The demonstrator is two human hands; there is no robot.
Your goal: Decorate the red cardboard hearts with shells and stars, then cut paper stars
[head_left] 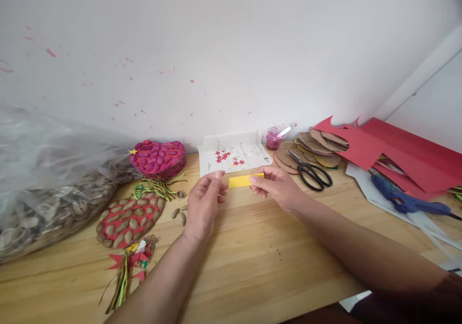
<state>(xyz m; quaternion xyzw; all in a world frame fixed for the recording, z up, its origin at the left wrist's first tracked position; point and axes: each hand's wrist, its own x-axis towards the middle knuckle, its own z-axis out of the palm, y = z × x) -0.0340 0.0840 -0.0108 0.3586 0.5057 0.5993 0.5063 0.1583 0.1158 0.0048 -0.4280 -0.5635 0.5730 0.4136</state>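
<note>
Head view: yellow strip (238, 181) held between thumb and fingers of right hand (277, 187), over wooden table (249, 252). Left hand (202, 201) placed just beside strip's free end, fingers curled, thumb held near them; whether anything is pinched there cannot be told. Red stars (224, 156) scattered on white paper (208, 147) beyond hands. Black scissors (311, 168) laid near right hand, blades partly over brown cardboard (283, 157). Loose peanuts (175, 213) seen just beside left hand.
</note>
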